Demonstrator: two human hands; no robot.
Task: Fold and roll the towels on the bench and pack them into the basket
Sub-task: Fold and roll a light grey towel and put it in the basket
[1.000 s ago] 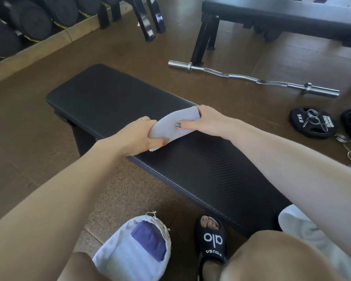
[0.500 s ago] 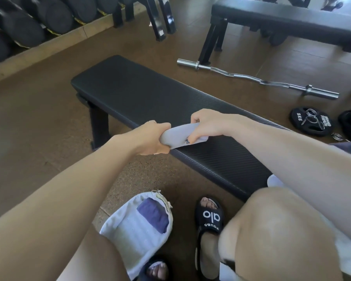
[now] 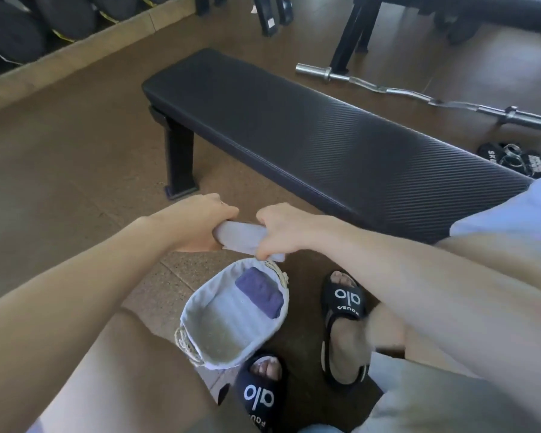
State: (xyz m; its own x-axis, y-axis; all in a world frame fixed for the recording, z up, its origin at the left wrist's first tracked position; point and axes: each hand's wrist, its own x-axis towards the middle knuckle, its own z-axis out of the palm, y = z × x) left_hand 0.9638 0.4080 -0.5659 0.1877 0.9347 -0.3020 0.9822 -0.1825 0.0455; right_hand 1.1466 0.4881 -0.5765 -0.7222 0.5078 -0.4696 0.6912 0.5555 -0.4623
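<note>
A rolled pale grey towel [image 3: 239, 237] is held between both hands, off the bench and just above the far rim of the basket. My left hand [image 3: 205, 223] grips its left end and my right hand [image 3: 283, 229] grips its right end. The basket [image 3: 200, 303], woven with a white cloth lining, stands on the floor between my feet. A rolled purple towel [image 3: 260, 292] lies inside it against the far right wall. The black padded bench [image 3: 310, 142] stretches across the middle with nothing on its visible top. A white cloth [image 3: 512, 210] shows at its right end.
A curl bar [image 3: 419, 96] lies on the floor behind the bench, with a black weight plate [image 3: 512, 159] to the right. A dumbbell rack [image 3: 28, 23] fills the top left. Another bench frame [image 3: 353, 29] stands at the back. My feet wear black slides [image 3: 345, 303].
Both hands carried the rolled towel off the bench edge, toward me and down, to just above the basket. The view tilted down, showing the whole basket.
</note>
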